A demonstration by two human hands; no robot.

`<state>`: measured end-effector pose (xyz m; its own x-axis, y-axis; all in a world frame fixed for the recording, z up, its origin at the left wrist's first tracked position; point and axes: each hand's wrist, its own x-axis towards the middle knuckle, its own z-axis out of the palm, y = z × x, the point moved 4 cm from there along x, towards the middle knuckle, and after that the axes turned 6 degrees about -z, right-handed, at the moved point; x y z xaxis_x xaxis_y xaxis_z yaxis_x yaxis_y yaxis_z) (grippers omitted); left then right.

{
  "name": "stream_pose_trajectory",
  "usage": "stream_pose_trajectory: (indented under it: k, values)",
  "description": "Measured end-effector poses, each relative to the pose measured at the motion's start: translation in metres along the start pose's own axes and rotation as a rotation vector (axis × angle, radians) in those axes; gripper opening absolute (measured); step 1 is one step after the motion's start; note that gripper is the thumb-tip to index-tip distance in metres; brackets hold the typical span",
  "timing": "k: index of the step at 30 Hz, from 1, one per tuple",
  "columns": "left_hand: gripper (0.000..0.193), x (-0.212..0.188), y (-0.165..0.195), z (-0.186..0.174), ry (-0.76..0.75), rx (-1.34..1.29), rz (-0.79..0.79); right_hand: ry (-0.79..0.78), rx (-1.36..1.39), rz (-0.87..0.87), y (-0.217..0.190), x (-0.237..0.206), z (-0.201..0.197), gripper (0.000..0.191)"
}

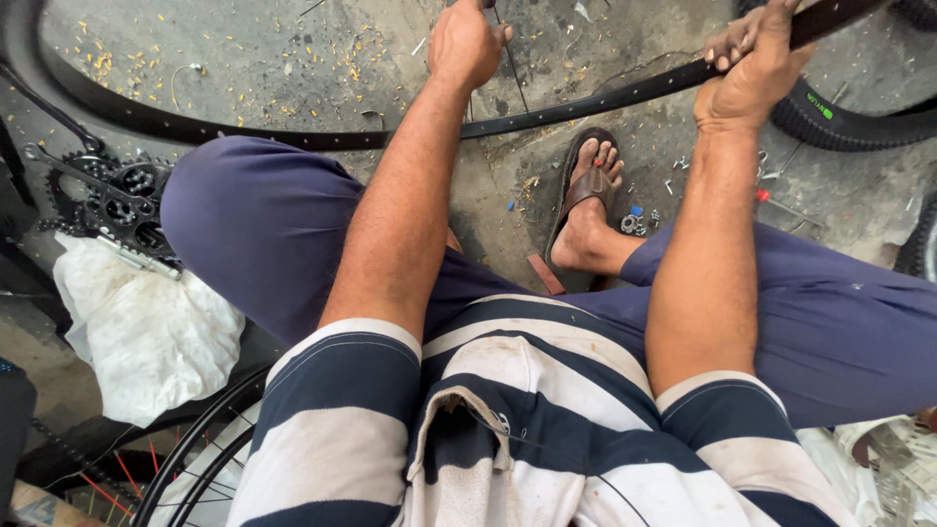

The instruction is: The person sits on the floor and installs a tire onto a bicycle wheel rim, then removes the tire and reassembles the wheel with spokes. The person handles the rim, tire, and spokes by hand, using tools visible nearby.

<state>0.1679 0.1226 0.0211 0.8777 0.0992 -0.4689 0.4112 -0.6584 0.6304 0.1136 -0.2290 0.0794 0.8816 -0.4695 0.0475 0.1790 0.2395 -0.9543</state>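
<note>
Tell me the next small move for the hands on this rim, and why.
Probably guide the spoke into a rim hole: the left hand pinches the thin spoke above the black rim, while the right hand grips and steadies that rim.

The wheel rim (pixel 605 101) I hold is black. My shirt (pixel 527 429) is striped navy and off-white (grubby at the pocket), my trousers (pixel 264 224) a dusky blue-purple, my sandal (pixel 586 190) brown. The tyre (pixel 839 122) is black with a small green mark; the cloth (pixel 137 332) white, the floor (pixel 273 49) grey, flecked yellow.
</note>
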Motion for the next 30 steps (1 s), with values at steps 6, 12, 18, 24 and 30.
stream_pose_trajectory:
  k: [6,12,18,24,30]
  values:
    - [0.045,-0.002,-0.004,-0.002,-0.024,-0.003,-0.044,-0.045,-0.024,-0.011,0.0,-0.001,-0.003,0.055]
    - [0.045,0.0,-0.006,0.001,-0.038,0.005,-0.056,0.012,-0.038,-0.023,-0.003,-0.003,-0.008,0.06]
    - [0.043,0.0,-0.005,0.002,0.0,-0.003,-0.017,0.038,-0.088,-0.027,-0.009,0.003,-0.02,0.062]
    - [0.044,0.0,-0.007,0.002,0.021,-0.024,-0.008,0.02,-0.108,-0.006,-0.011,0.006,-0.033,0.063]
    - [0.043,0.003,-0.01,0.008,-0.021,0.056,-0.075,-0.037,-0.079,-0.065,-0.03,0.018,-0.039,0.058]
